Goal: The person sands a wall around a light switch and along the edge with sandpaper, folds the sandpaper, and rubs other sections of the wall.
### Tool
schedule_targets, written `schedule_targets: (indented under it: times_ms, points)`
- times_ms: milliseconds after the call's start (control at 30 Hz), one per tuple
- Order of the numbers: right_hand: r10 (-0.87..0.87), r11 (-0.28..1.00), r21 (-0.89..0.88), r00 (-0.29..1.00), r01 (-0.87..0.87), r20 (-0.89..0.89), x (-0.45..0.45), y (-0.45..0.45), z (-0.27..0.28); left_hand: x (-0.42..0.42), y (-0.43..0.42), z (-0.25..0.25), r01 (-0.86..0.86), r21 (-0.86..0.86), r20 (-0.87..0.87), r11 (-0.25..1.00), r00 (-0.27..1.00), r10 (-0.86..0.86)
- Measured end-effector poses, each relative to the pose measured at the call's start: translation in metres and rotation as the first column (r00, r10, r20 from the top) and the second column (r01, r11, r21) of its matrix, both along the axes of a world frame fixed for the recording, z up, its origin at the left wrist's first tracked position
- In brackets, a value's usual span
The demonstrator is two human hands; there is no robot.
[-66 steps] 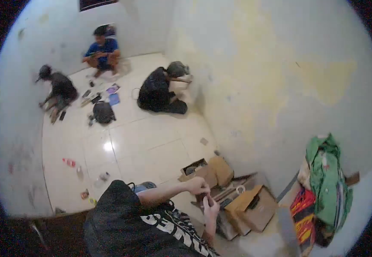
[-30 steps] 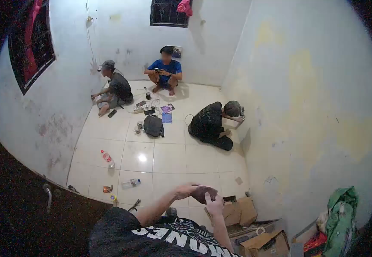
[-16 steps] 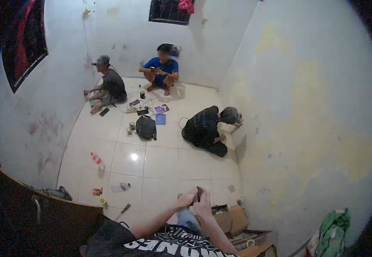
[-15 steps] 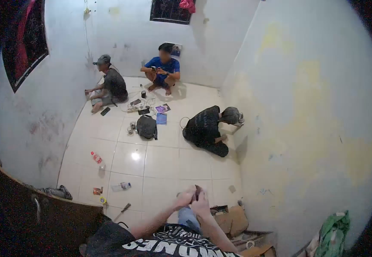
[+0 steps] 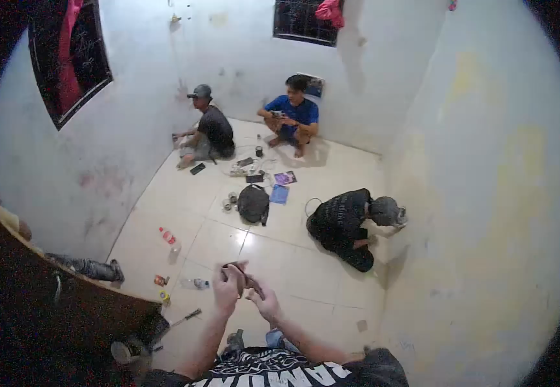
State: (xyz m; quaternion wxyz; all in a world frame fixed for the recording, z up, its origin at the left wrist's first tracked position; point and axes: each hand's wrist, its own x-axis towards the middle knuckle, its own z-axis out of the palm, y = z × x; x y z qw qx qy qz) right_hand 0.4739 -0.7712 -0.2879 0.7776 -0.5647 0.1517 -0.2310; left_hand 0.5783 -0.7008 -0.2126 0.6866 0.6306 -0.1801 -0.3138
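Note:
Above the floor at lower centre, my left hand (image 5: pixel 226 291) grips a dark reddish-brown sheet (image 5: pixel 240 282), which looks bent or folded. From the other side my right hand (image 5: pixel 266 303) pinches the same sheet with its fingers. My fingers cover much of the sheet, so its full shape is hidden.
Three people (image 5: pixel 215 132) (image 5: pixel 295 116) (image 5: pixel 341 226) sit or squat near the walls. A black bag (image 5: pixel 253 204), phones, cables and papers lie between them. Bottles (image 5: pixel 168 237), a tool (image 5: pixel 193 315) and a brown door (image 5: pixel 67 309) are at left.
The view has swung right and the cardboard boxes and green cloth have left it. My hands have shifted left in view, and the sheet is turned differently. The three people keep similar poses.

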Motion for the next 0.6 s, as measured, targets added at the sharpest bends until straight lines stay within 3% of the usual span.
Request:
schedule_targets:
  times_ms: [100,200,300,400,467,600]
  points:
    - [0.091,0.966,-0.232,0.990,-0.113,-0.103,0.020,0.000,0.041,0.003,0.002,0.003,-0.253,-0.133,0.175,0.958,0.946,0.274]
    - [0.168,0.895,-0.396,0.978,-0.204,-0.124,0.037,-0.002,0.064,0.008,0.029,0.018,-0.296,-0.106,0.218,0.949,0.924,0.313]
    - [0.277,0.880,-0.407,0.961,-0.246,0.017,0.045,-0.001,0.072,-0.002,0.052,0.045,-0.428,-0.057,0.070,0.902,0.900,0.431]
    - [0.467,0.834,-0.292,0.881,-0.468,-0.078,0.050,0.008,0.050,0.002,0.076,0.024,-0.554,-0.186,0.040,0.811,0.821,0.570]
    - [0.582,0.789,-0.207,0.811,-0.579,-0.051,0.049,0.014,0.038,0.002,0.084,0.020,-0.539,-0.146,0.031,0.829,0.836,0.549]
    - [0.609,0.773,-0.179,0.791,-0.609,-0.060,0.032,0.014,0.059,0.003,0.094,0.008,-0.477,-0.128,-0.068,0.869,0.879,0.472]
